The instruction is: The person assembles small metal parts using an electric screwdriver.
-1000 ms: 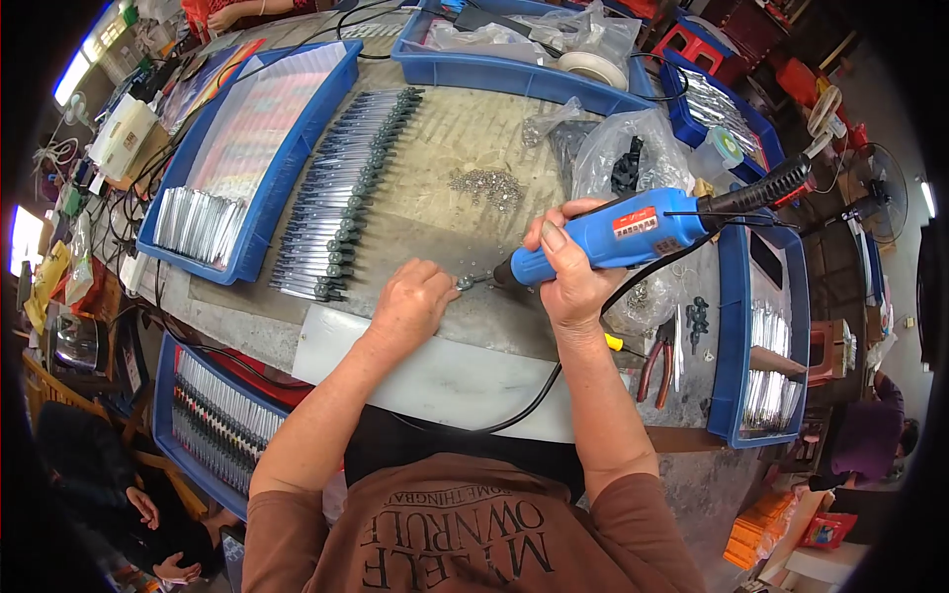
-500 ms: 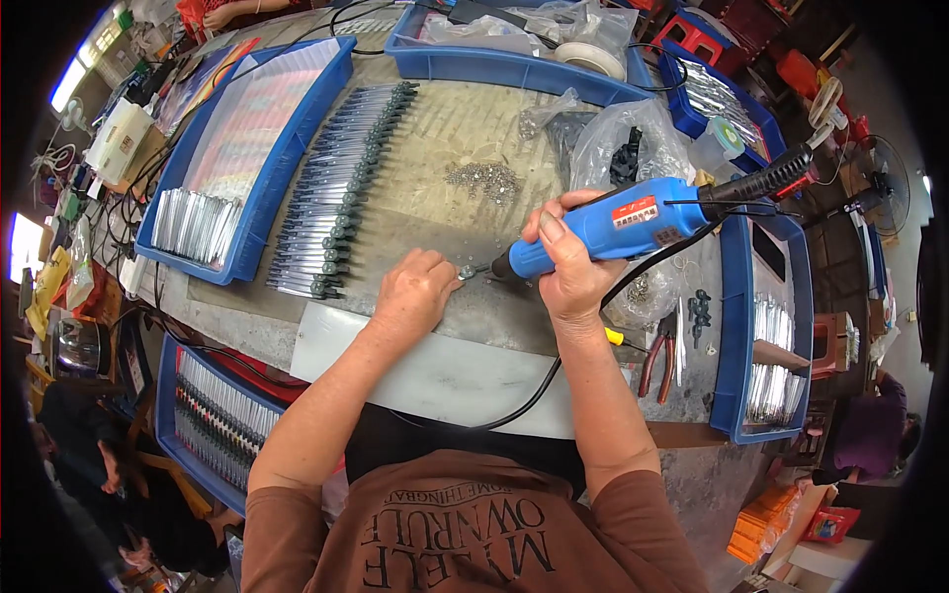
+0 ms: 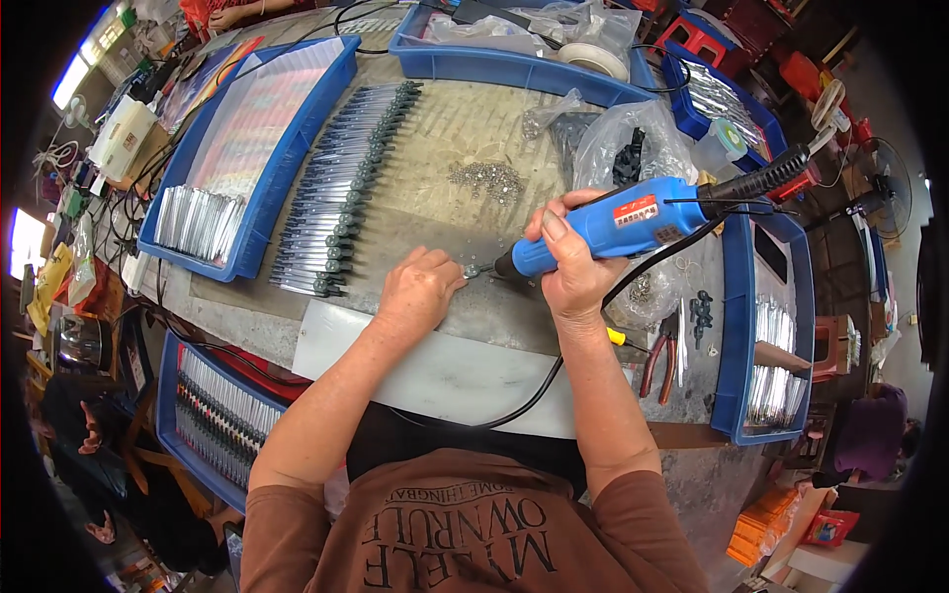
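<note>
My right hand [image 3: 571,269] is wrapped round a blue electric screwdriver [image 3: 638,219], its black nose tilted down and to the left. The bit meets, or nearly meets, a small grey-green part [image 3: 473,271] on the bench. My left hand [image 3: 420,287] pinches that part from the left; most of the piece is hidden under the fingers. Beyond the hands lies a scattered heap of small metal screws [image 3: 486,182]. A long row of silver pieces with dark green ends [image 3: 341,203] lies side by side to the left.
Blue trays stand at the left [image 3: 252,232], far side [image 3: 474,67] and right [image 3: 730,326]. Pliers [image 3: 660,366], a yellow-handled tool [image 3: 615,337] and dark green parts [image 3: 702,314] lie right. Clear plastic bags [image 3: 603,148] sit behind the screwdriver. A black cable [image 3: 547,381] loops between my arms.
My hands, the screwdriver and the held part keep almost the same pose, with the whole view shifted slightly. At the lower left, another person's hands have moved.
</note>
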